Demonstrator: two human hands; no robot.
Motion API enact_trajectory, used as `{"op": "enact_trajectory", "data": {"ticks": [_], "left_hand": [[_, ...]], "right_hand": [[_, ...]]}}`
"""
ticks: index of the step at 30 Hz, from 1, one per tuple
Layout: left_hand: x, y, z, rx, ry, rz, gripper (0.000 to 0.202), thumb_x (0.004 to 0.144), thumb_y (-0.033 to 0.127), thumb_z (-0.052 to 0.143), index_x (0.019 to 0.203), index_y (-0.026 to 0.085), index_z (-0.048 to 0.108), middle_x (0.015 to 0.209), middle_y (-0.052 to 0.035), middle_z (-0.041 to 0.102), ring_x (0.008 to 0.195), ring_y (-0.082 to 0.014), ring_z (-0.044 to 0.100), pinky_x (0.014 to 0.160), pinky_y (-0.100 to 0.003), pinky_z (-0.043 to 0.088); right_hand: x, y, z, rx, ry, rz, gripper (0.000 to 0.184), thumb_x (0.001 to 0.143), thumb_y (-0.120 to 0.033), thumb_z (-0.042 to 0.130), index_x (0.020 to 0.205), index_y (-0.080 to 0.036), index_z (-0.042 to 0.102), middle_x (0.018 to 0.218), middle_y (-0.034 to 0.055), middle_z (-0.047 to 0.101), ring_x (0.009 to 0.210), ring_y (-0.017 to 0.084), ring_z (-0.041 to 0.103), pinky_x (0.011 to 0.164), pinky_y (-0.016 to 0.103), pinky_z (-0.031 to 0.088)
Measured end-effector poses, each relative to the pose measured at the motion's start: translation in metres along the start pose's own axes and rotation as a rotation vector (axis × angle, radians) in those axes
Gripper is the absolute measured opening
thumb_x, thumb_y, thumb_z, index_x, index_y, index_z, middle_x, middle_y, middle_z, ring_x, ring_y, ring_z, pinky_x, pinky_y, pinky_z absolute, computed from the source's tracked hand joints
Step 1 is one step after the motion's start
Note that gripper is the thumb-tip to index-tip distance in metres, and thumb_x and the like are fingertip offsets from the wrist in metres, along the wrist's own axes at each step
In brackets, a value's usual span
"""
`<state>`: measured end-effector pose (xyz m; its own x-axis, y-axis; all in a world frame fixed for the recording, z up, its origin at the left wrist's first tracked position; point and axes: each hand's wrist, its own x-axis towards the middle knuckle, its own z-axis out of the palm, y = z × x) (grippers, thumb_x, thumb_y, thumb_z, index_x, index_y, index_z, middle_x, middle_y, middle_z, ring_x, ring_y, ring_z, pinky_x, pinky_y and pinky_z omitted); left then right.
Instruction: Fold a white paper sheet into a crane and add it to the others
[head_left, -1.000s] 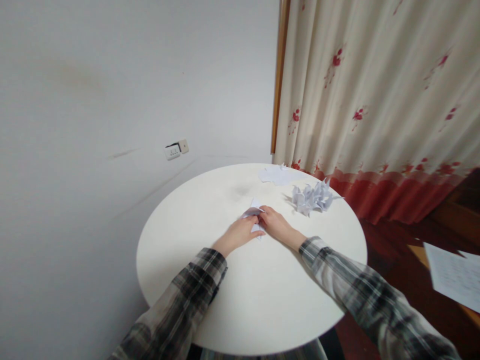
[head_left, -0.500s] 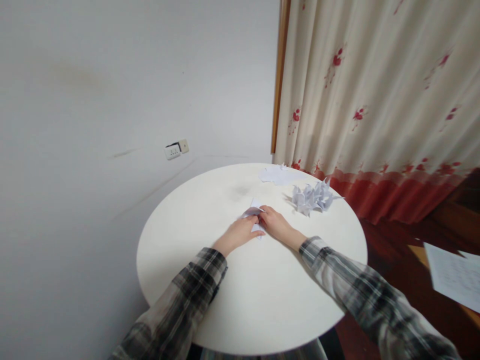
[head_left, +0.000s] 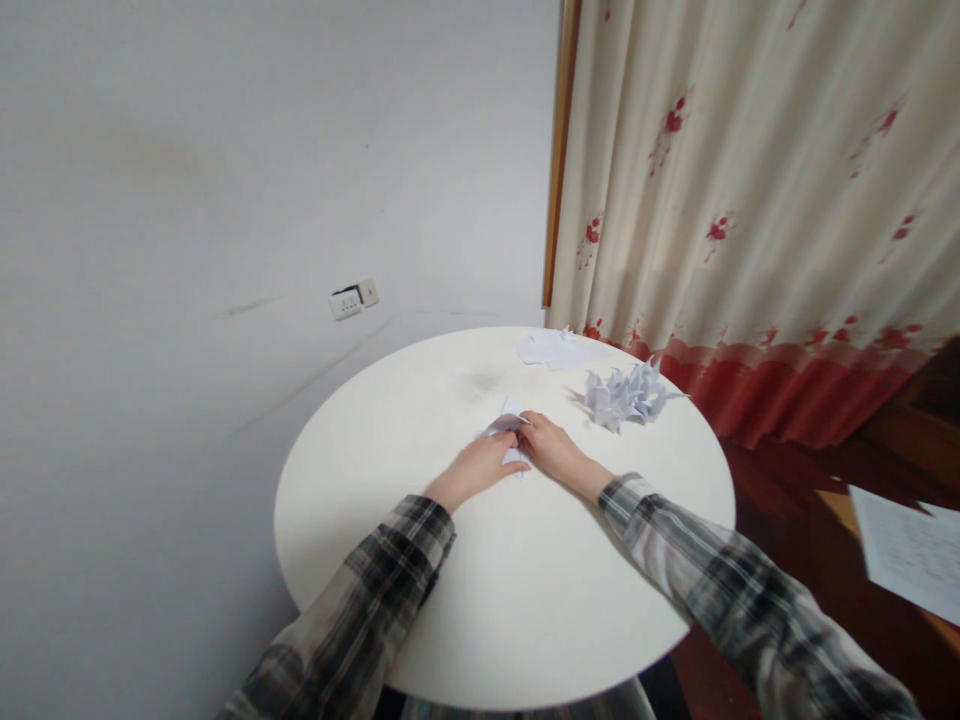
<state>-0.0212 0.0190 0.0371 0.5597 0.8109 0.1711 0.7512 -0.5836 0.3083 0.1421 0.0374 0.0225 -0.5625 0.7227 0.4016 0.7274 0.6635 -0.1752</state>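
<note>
A small piece of folded white paper (head_left: 509,420) is between my hands near the middle of the round white table (head_left: 480,600). One flap of it stands up at the far side, and a narrow part shows below my fingers. My left hand (head_left: 480,467) is closed on the paper from the left, with its thumb stretched along the near part. From the right, my right hand (head_left: 553,447) pinches the raised flap's right end. Both hands cover much of the paper, and some fingertips are hidden.
A cluster of folded white paper figures (head_left: 628,395) stands at the table's right. Flat white sheets (head_left: 559,349) lie at the far edge, with a small folded piece on top. Beyond are a wall socket (head_left: 346,303) and a flowered curtain (head_left: 750,200). Papers (head_left: 907,550) lie lower right.
</note>
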Motion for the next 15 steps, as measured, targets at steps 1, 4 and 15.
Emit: {"op": "enact_trajectory", "data": {"ticks": [1, 4, 15], "left_hand": [[0.0000, -0.0001, 0.0000, -0.002, 0.000, 0.004, 0.032, 0.076, 0.041, 0.055, 0.098, 0.018, 0.052, 0.103, -0.0084, 0.060, 0.093, -0.0228, 0.056, 0.079, -0.032, 0.043], [0.0001, -0.0001, 0.0001, -0.003, -0.003, 0.008, 0.031, 0.077, 0.040, 0.054, 0.098, 0.018, 0.052, 0.102, -0.0082, 0.060, 0.092, -0.0228, 0.057, 0.078, -0.032, 0.043], [0.0009, -0.0007, 0.0008, 0.000, -0.010, 0.004, 0.032, 0.075, 0.040, 0.056, 0.099, 0.018, 0.052, 0.104, -0.0079, 0.059, 0.093, -0.0233, 0.056, 0.079, -0.032, 0.042]], "right_hand": [[0.0000, 0.0000, 0.0001, -0.001, 0.002, -0.001, 0.010, 0.083, -0.017, 0.047, 0.088, -0.013, 0.054, 0.100, 0.0084, 0.049, 0.091, 0.016, 0.046, 0.078, 0.028, 0.041], [-0.0001, -0.0004, 0.0001, 0.000, 0.003, -0.001, 0.010, 0.083, -0.017, 0.046, 0.089, -0.013, 0.054, 0.100, 0.0084, 0.049, 0.091, 0.016, 0.046, 0.078, 0.027, 0.041], [-0.0008, -0.0041, -0.0045, 0.002, -0.021, 0.022, 0.012, 0.084, -0.017, 0.044, 0.091, -0.014, 0.054, 0.102, 0.0088, 0.048, 0.094, 0.016, 0.046, 0.079, 0.027, 0.042]]}}
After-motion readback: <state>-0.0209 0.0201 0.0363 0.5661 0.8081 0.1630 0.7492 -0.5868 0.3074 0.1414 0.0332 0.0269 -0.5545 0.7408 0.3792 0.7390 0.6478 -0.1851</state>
